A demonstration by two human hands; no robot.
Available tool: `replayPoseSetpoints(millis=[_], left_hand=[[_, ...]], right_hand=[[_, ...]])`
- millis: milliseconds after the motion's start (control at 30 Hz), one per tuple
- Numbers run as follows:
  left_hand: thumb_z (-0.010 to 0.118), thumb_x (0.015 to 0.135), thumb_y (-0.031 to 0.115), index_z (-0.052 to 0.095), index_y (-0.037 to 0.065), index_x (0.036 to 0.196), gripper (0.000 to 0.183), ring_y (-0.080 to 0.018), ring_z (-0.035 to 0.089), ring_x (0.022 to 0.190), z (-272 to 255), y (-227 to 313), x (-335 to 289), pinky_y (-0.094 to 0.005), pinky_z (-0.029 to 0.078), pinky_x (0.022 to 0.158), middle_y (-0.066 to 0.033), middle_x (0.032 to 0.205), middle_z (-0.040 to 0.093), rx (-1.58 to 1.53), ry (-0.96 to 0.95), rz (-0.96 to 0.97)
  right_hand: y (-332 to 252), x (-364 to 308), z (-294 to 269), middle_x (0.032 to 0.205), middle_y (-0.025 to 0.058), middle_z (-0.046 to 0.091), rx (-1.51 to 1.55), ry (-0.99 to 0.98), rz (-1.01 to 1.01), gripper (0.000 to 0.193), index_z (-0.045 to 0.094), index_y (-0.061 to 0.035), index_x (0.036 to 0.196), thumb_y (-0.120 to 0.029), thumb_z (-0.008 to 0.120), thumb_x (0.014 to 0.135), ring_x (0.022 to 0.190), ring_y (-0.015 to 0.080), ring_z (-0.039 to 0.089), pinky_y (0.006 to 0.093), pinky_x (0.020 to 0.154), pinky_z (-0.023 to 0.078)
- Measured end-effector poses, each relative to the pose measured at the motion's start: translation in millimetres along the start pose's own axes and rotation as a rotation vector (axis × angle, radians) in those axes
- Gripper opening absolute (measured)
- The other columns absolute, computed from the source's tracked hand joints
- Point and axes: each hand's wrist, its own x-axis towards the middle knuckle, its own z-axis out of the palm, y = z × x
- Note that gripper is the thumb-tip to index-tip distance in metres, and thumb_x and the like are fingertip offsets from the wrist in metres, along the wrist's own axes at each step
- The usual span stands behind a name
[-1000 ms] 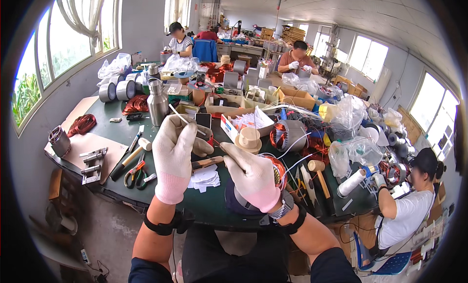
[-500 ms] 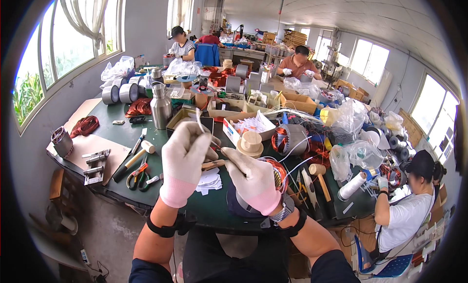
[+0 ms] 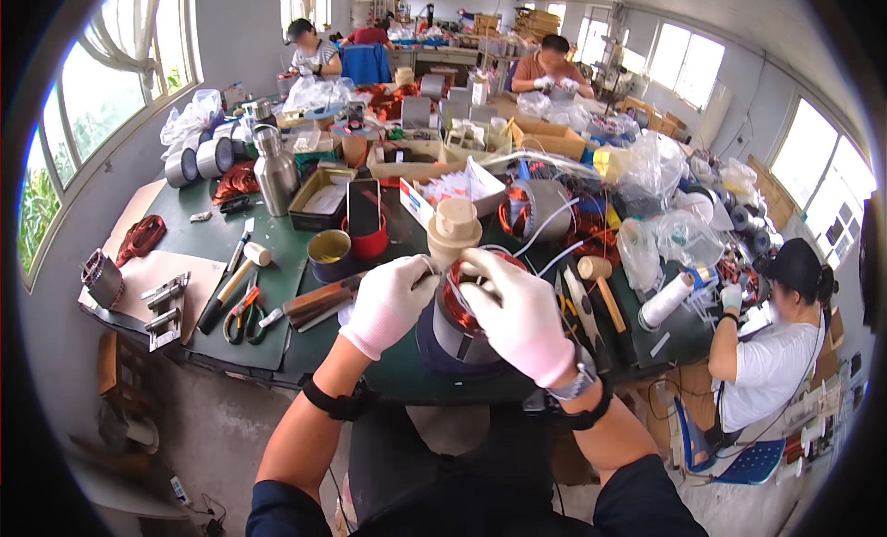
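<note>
In front of me a motor stator [image 3: 451,337] stands on the table's near edge, a grey metal ring with red-brown copper windings [image 3: 459,308] at its top. My left hand [image 3: 393,301], in a white glove with a pink cuff, is at its upper left side with thumb and fingers pinched together. What the pinch holds is too small to make out. My right hand [image 3: 513,315], gloved alike, reaches over the stator's right rim with fingers curled in at the windings. Its fingertips are closed by a thin pale strand, and what they grip is partly hidden.
Beyond the stator stands a cream stepped cylinder [image 3: 455,227]. Left are a red cup [image 3: 368,238] with a phone, a dark tin [image 3: 330,252], pliers [image 3: 245,320] and a mallet [image 3: 242,276]. Right lie another mallet [image 3: 602,292] and a thread cone [image 3: 665,301]. A co-worker [image 3: 771,343] sits at right.
Both hands have come down to the stator; before, they were raised, the left holding up a thin white strand. My view has shifted, and the cup and tin now show.
</note>
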Motion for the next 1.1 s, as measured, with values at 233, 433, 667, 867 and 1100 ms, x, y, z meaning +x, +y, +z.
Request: replayPoseSetpoints(millis=[233,433,667,867,1100], left_hand=[[0.067,0.095,0.005,0.069,-0.002,0.123,0.028,-0.0172,0.071,0.081,25,-48,-42,-0.0314,0.056,0.077,-0.0122,0.091,0.073,-0.177,0.138,-0.186],[0.067,0.095,0.005,0.070,-0.001,0.115,0.021,-0.0289,0.071,0.084,76,-65,-95,-0.0357,0.055,0.082,-0.0177,0.096,0.072,0.057,0.071,-0.181],[0.067,0.091,0.001,0.068,0.001,0.115,0.023,-0.0378,0.064,0.090,113,-71,-115,-0.0451,0.052,0.083,-0.0170,0.094,0.065,0.378,0.055,-0.057],[0.065,0.093,0.000,0.062,-0.005,0.108,0.016,-0.0413,0.060,0.090,116,-76,-116,-0.0469,0.049,0.083,-0.0208,0.096,0.061,0.436,0.026,-0.102],[0.062,0.092,-0.003,0.060,-0.004,0.098,0.007,-0.0375,0.054,0.080,120,-79,-115,-0.0462,0.045,0.075,-0.0186,0.088,0.055,0.426,0.063,-0.135]], right_hand=[[53,-121,-47,0.097,0.0143,0.076,0.011,-0.001,0.196,0.024,0.070,-0.0006,0.117,-0.004,0.073,0.094,0.087,0.0288,0.077,0.0332,0.074,0.059],[109,-193,-56,0.100,0.0137,0.076,-0.174,0.012,0.311,0.021,0.071,-0.0035,0.114,-0.010,0.073,0.094,0.090,0.0317,0.076,0.0376,0.076,0.061],[155,-202,-60,0.086,0.0079,0.066,-0.418,0.071,0.227,0.016,0.067,-0.0075,0.102,-0.014,0.071,0.089,0.083,0.0292,0.068,0.0425,0.069,0.057],[186,-192,-71,0.096,0.0094,0.066,-0.494,0.041,0.316,0.018,0.069,-0.0056,0.103,-0.014,0.072,0.088,0.096,0.0306,0.067,0.0451,0.083,0.056],[209,-168,-186,0.101,0.0143,0.069,-0.537,0.377,0.200,0.020,0.069,-0.0027,0.106,-0.011,0.071,0.088,0.089,0.0366,0.067,0.0466,0.081,0.056]])
